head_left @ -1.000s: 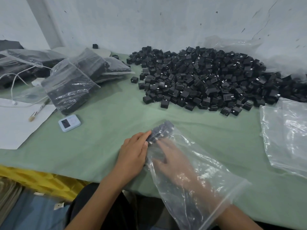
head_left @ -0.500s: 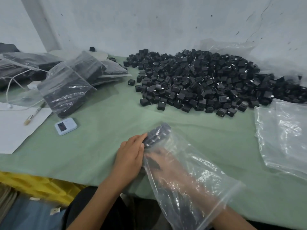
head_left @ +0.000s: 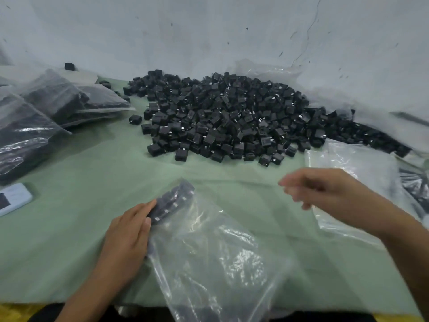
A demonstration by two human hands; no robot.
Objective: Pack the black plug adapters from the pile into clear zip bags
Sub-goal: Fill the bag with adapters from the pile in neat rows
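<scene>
Head view: left hand [head_left: 130,235] lies flat with fingers straight, grip not closed, pressing a row of boxy black adapters [head_left: 171,203] through the crinkly clear zip bag [head_left: 209,252] on the green-clothed counter [head_left: 69,228]. Right hand [head_left: 329,191] hovers above the cloth, blurred, fingers loosely bent, grip empty as far as visible. The pile [head_left: 220,117] of matte black cube-shaped plugs sits beyond the bag near the wall, with stuffed glossy bags [head_left: 46,108] at far left.

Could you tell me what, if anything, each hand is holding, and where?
The left hand steadies the clear zip bag at its filled end, fingers flat against the adapters inside; the right hand holds nothing.
</scene>
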